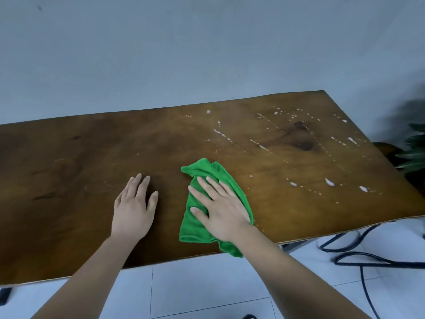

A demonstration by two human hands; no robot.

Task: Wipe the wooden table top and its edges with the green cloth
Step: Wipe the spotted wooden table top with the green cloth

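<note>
A brown wooden table top [69, 171] fills the middle of the view, its far edge against a grey wall. The green cloth [208, 171] lies crumpled on it near the front edge, one corner hanging over that edge. My right hand [220, 208] presses flat on the cloth with its fingers straight and spread. My left hand [134, 208] rests flat on the bare wood to the left of the cloth, fingers straight. White droplets and streaks [328, 181] are scattered over the right half of the table.
A grey wall [207, 54] stands behind the table. A green plant [414, 155] sits off the table's right end. Black cables [358, 261] run over the white tiled floor [195, 288] under the front right corner.
</note>
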